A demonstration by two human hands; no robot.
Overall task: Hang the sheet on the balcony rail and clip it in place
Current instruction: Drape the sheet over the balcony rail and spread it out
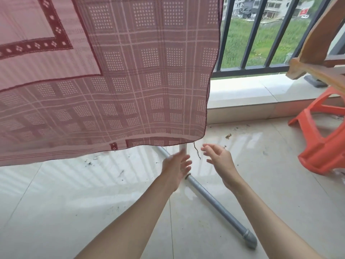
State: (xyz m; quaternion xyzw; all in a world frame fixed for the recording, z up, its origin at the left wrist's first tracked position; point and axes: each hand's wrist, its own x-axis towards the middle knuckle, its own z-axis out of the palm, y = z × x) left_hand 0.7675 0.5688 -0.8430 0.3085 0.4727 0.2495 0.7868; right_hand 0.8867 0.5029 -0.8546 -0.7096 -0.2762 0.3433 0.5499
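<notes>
While the pink checked sheet (115,75) hangs down over the left and middle of the view, its lower right corner trailing a loose thread (197,151), the left hand (176,166) reaches below that hem, fingers straight and holding nothing. Just beside it, the right hand (217,158) is spread wide. A grey pipe (214,200) lies on the floor (56,212); the railing (261,32) and an orange stool (321,139) stand right.

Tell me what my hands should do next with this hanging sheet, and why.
Probably grip the sheet's lower right corner: both the left hand and right hand hover open just below it, holding nothing, and no clip is visible yet.
</notes>
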